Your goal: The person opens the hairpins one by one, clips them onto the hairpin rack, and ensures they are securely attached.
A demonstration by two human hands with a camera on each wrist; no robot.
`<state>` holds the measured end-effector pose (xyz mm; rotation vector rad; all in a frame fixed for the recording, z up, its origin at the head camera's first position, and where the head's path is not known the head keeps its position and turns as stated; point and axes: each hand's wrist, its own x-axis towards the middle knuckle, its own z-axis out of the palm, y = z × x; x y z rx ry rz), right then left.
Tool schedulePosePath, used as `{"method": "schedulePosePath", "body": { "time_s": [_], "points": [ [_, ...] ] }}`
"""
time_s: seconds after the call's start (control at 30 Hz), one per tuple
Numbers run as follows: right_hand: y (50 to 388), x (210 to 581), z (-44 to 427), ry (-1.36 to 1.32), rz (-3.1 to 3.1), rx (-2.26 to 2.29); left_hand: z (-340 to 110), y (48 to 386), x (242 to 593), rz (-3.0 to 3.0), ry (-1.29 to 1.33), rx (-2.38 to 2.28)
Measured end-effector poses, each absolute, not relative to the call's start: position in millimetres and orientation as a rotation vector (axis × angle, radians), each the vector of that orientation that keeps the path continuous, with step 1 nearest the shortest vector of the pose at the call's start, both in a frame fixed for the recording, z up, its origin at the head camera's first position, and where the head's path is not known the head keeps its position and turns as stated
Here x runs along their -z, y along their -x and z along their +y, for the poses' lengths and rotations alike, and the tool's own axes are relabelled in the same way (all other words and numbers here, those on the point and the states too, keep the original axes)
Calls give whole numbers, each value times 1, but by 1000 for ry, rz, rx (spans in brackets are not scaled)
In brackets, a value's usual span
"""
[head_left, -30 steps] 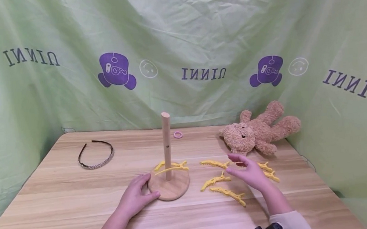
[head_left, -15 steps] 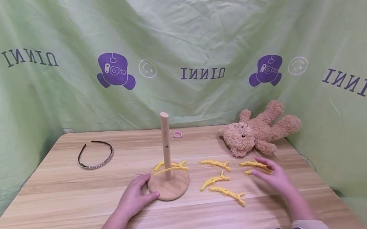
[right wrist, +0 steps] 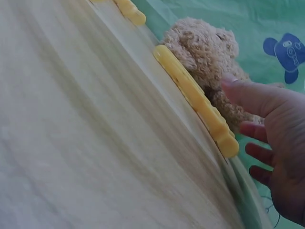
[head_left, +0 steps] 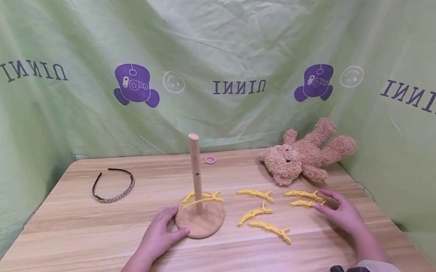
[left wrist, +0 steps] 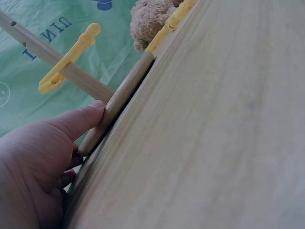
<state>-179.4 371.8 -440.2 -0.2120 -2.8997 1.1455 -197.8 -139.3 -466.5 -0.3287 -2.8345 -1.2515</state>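
Note:
My left hand [head_left: 159,234] grips the round base [head_left: 200,224] of an upright wooden stand [left wrist: 86,78], thumb and fingers around its edge. A yellow hair clip [head_left: 202,198] is clipped crosswise on the post, low above the base. My right hand [head_left: 343,213] is just right of two yellow hair clips lying side by side, the far clip [head_left: 303,195] and the near clip [head_left: 302,204]. In the right wrist view its thumb and fingers are spread apart beside a yellow clip [right wrist: 198,100], holding nothing. Whether the fingertips touch a clip cannot be told.
Between the stand and my right hand lie more yellow clips [head_left: 255,213]. A brown teddy bear [head_left: 306,156] lies at the back right. A jewelled black headband [head_left: 114,198] is at the back left, and a pink ring [head_left: 210,156] lies behind the post. Green cloth surrounds the table [head_left: 75,254].
My right hand has moved right and slightly down, from over the clips to their right ends, uncovering the two right-hand clips. My left hand stays on the stand's base.

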Motion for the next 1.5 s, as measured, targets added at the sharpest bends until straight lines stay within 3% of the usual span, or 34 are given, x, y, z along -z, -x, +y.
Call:
{"method": "schedulePosePath", "body": {
  "time_s": [1.0,1.5],
  "points": [
    [176,454,389,149,-2921,-989,-139,196,463,-2841,323,1251],
    [172,440,385,358,-2881,-1213,-138,197,465,-2844,309,1249]
  ]
}}
